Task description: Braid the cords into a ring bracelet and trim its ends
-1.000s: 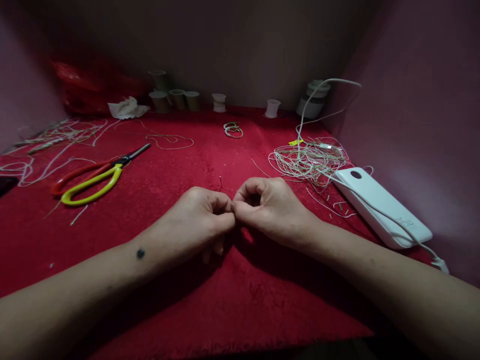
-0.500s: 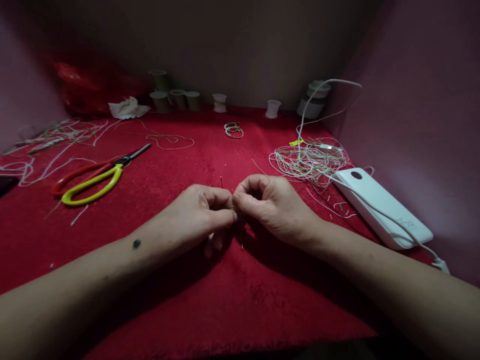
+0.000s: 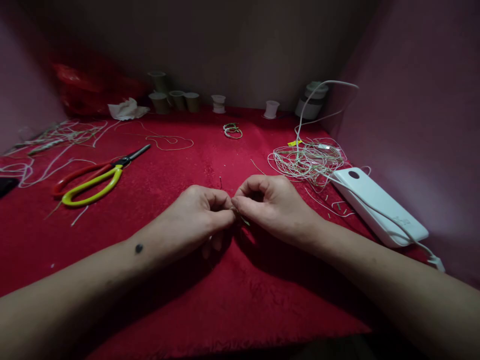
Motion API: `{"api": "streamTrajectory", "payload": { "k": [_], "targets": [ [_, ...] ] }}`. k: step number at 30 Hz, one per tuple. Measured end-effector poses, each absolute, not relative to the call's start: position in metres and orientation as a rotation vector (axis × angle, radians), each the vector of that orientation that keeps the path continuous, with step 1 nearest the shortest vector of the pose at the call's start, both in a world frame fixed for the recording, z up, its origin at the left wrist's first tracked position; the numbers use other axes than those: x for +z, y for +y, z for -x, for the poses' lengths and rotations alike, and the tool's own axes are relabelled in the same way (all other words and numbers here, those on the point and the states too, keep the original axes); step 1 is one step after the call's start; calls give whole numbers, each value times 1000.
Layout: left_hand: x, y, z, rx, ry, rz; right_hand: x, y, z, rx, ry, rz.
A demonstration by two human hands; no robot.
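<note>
My left hand and my right hand meet fingertip to fingertip above the red cloth. Both pinch a thin cord, most of which the fingers hide. A short greenish end of it pokes out below the right thumb. Another thin end stands up behind the left fingers. Beyond my hands lies a small knotted cord bracelet. To the left, scissors with one red and one yellow handle rest with their blades pointing up and right.
At right, tangled cords lie beside a white power bank with a cable. Loose cords spread at left. Spools, a jar, crumpled tissue and a red plastic bag line the back wall.
The cord end below my right thumb hung down before; now it sticks out shorter, towards the right. My hands stay together in nearly the same place.
</note>
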State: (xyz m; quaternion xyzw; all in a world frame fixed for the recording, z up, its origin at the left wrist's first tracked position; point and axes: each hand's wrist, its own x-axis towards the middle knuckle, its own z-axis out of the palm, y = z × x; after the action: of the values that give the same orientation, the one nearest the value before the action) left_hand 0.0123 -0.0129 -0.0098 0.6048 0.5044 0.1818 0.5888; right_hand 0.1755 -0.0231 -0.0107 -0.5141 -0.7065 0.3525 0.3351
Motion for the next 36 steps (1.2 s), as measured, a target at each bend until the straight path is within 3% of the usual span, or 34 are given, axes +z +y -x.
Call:
{"api": "streamTrajectory", "payload": {
  "k": [20, 27, 36],
  "targets": [
    [-12, -8, -13, 448, 1112, -1417, -15, -20, -179, 933, -1915, 1217],
    [-8, -8, -13, 422, 1100, -1349, -19, -14, -180, 798, -1883, 1193],
    [-3, -7, -7, 639, 1119, -1256, -2, -31, -179, 497, -1866, 1239]
  ]
}}
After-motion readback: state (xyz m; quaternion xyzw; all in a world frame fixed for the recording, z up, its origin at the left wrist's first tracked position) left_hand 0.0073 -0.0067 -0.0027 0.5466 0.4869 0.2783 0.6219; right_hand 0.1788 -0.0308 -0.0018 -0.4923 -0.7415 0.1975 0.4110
